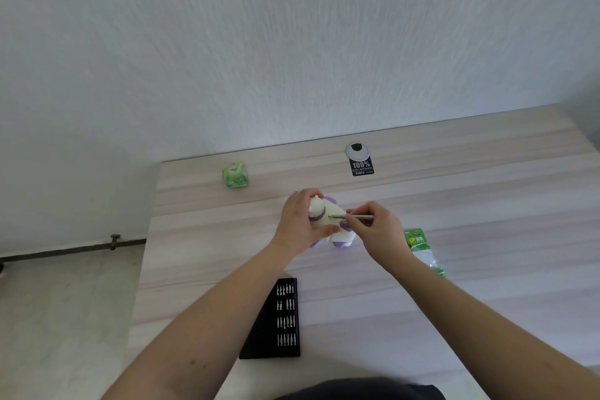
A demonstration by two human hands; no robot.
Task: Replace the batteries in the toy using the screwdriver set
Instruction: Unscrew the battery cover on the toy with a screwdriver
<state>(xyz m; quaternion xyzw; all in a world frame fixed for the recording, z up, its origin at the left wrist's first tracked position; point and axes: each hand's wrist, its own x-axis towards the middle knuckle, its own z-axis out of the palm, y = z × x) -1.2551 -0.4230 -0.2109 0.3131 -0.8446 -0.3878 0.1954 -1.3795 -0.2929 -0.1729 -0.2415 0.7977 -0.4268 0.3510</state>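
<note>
A cream and purple toy animal (319,209) lies on the wooden table (454,204) near its middle. My left hand (298,224) grips the toy from the left, fingers curled over its top and thumb under it. My right hand (378,230) pinches a thin silver screwdriver (352,217), held roughly level, its tip touching the toy's body. A black case of screwdriver bits (282,318) lies open near the front edge between my forearms. A green pack of batteries (422,247) lies to the right, partly hidden by my right wrist.
A small green tissue pack (234,175) sits at the back left of the table. A grey cable grommet (357,150) with a black label is at the back. The table's left edge drops to the floor; a white wall stands behind.
</note>
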